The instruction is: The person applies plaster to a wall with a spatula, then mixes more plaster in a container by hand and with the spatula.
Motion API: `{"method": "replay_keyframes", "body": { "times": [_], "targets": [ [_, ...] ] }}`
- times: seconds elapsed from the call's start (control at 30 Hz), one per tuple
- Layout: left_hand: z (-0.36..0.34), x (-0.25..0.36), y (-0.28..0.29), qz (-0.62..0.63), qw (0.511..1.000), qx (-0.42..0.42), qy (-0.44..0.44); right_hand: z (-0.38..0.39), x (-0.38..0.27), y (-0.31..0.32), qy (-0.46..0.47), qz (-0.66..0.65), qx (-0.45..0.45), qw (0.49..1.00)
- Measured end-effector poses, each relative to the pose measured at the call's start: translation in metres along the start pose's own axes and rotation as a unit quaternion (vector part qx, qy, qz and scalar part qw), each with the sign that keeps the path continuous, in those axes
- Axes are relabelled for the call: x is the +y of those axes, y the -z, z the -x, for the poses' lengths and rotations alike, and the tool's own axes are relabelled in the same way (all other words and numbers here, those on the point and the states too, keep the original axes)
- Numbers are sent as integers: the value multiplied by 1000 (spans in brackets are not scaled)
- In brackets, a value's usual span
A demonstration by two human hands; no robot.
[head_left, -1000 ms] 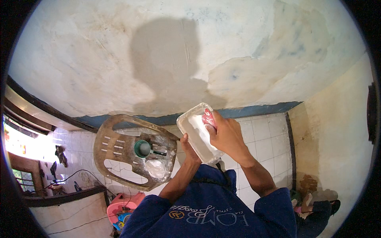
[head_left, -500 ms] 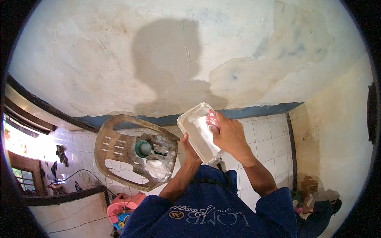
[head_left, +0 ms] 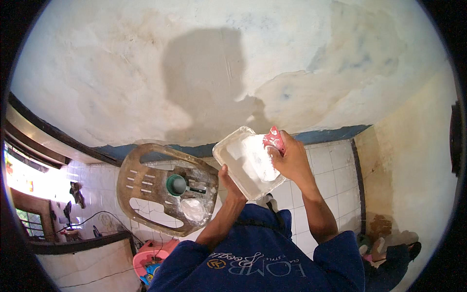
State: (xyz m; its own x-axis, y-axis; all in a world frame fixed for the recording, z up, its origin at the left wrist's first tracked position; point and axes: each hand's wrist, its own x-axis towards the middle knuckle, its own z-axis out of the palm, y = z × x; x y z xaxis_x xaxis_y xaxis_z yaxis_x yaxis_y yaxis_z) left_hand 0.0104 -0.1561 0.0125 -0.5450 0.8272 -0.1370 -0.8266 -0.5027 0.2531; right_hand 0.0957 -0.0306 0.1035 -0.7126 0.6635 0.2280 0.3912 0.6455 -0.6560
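Note:
A pale rectangular plastic tub (head_left: 224,156) is in front of my chest, tilted, with white paste (head_left: 254,155) inside. My left hand (head_left: 233,189) grips its near left side, thumb up against the rim. Closed around a red scraper (head_left: 274,139) smeared with white, my right hand (head_left: 296,158) is over the tub's right side. White paste hides the scraper's lower part, so I cannot tell where its edge ends.
To the left stands a stained brown plastic chair (head_left: 130,176), bearing a green mug (head_left: 177,185) and a whitish plastic bag (head_left: 194,209). A patched wall (head_left: 301,44) rises ahead. A pink stool (head_left: 146,253) is lower left; another person (head_left: 391,263) is lower right.
My right hand has moved slightly right and up with the scraper. The tub has turned a little, and more white paste shows inside it.

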Motion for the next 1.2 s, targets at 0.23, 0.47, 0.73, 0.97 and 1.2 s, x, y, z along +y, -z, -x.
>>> {"method": "replay_keyframes", "body": {
  "times": [0.23,0.47,0.73,0.97,1.2],
  "targets": [
    [2,1,0,-46,999,23,-8,-1,18,-8,-32,-139,22,990],
    [11,-2,7,-60,997,41,-1,-6,27,-7,-26,-136,73,988],
    [17,-3,24,-51,998,23,27,-11,50,-22,24,-187,190,964],
    [15,-4,23,-91,993,75,8,-15,38,-10,37,-246,275,929],
    [11,0,3,-75,991,100,-37,32,33,-23,-72,-344,79,933]
  ]
}}
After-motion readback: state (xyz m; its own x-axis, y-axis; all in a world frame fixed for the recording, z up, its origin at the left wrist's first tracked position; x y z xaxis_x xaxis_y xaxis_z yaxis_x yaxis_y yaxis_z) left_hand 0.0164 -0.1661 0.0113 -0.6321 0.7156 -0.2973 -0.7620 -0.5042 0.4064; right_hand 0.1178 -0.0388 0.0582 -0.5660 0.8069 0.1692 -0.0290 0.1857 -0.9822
